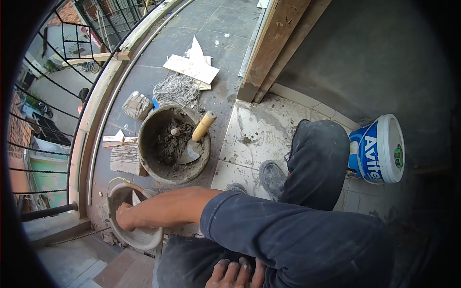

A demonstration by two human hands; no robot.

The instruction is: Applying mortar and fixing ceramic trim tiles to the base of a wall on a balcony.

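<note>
Spattered tiled floor [240, 144]; to its left, small round bucket [151, 239], mouth upward, axis near-upright; right hand [126, 217] reaching inside, grip impossible to tell; left hand [235, 274] bent-fingered, hold unclear; beyond, crumbly grey mortar [165, 149] in large bucket [145, 158], trowel [192, 152] handle pointing away rightward.

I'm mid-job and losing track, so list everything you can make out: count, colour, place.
tub: 1, grey, left of centre
mix: 1 mass, grey, in tub
trowel: 1, grey and tan, in tub
bucket: 1, grey, below tub
blocks: 2, grey, left of tub
string: 1 heap, grey, above tub
boards: several, white, above string
pail: 1, white and blue, right
posts: 2, brown, top centre
railing: 1, black, left
tiles: several, white, centre
shoes: 2, grey, centre
trousers: 1 pair, dark, lower centre
sleeve: 1, navy, lower right
right hand: 1, bare, at bucket
left hand: 1, bare, bottom centre
</note>
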